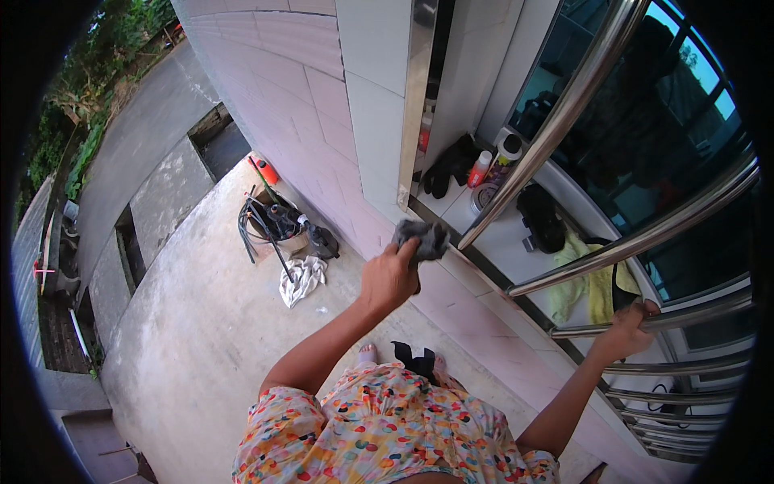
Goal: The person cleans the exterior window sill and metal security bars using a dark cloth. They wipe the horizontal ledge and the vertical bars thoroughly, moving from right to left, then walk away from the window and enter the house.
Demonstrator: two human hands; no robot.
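Observation:
My left hand (388, 277) grips a dark grey cloth (421, 235), bunched up, in front of the tiled wall's corner by the window sill. My right hand (627, 334) is closed around one of the stainless steel window bars (704, 316). Just behind that hand, on the white sill, lie a yellow-green cloth (568, 266) and a dark strap or cloth edge, partly hidden by the bars. A black object (539, 218), perhaps a case, sits nearby on the sill.
Farther along the sill stand a red bottle with a white cap (479, 169), a black-capped can (508, 154) and a black cloth item (450, 166). On the concrete floor (187, 314) are a bucket of tools and hoses (295, 242), a whitish cloth (304, 279) and an orange-red bottle (265, 172).

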